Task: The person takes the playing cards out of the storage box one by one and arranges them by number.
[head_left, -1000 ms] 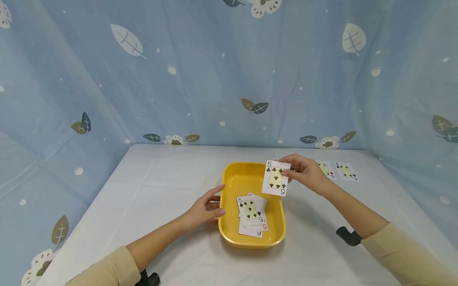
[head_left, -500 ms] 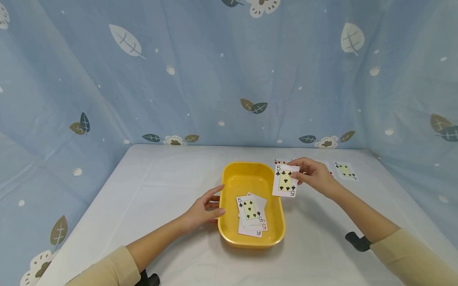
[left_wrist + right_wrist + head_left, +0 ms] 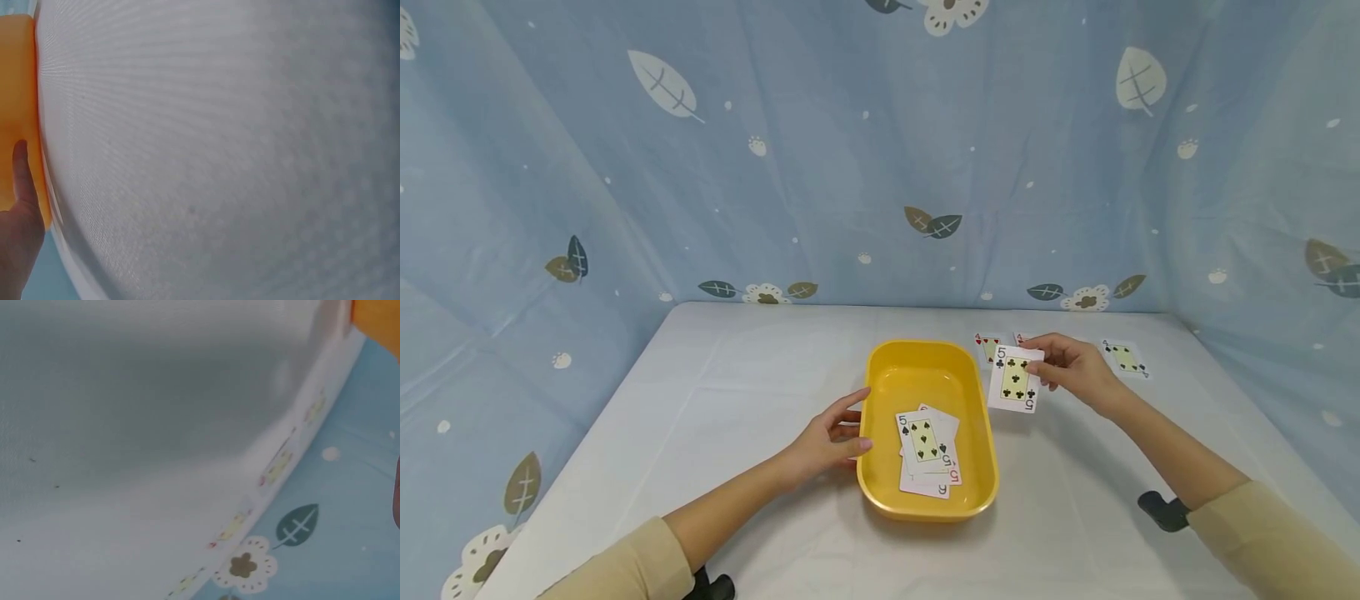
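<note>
Pinching: right hand point(image 3: 1071, 368), thumb and fingers together on one five of clubs point(image 3: 1015, 383), face toward the head camera, just right of one yellow tray point(image 3: 925, 367). Left hand point(image 3: 823, 446): fingers spread, resting against the tray's left side. Tray contents: overlapping cards point(image 3: 925, 485) (five of spades point(image 3: 923, 442) uppermost). White-covered counter point(image 3: 767, 367), farther back: one four of hearts point(image 3: 986, 347), one mostly hidden card point(image 3: 1019, 338), one black-suited four point(image 3: 1125, 359) at far right.

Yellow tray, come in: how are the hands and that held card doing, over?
Left hand touching yellow tray. Right hand pinching five of clubs, just right of yellow tray. Nothing visible blocking between them.
</note>
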Motion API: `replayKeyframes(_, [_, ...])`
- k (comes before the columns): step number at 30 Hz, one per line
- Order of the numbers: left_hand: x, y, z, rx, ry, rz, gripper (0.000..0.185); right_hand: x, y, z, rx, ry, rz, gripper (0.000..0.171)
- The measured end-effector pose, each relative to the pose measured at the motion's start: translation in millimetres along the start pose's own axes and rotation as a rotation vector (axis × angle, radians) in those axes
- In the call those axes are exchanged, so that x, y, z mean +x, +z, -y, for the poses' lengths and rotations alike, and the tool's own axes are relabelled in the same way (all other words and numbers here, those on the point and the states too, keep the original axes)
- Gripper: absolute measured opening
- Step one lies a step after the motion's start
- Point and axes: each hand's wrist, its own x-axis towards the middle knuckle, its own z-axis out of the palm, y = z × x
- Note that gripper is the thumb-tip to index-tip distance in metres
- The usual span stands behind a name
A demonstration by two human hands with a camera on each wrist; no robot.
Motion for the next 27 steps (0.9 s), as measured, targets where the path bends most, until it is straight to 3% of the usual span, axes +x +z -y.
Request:
replayKeyframes(15, [-1.0,0.6,-0.4,0.006,-0.002,0.002,0.078,7,11,-32,-0.017,0.014,0.128,0.033])
replayKeyframes(27, [-1.2,0.3,-0.4,0.0,-0.006,-0.001,0.079,13,15,-42,-0.118,-0.001,0.133,0.034])
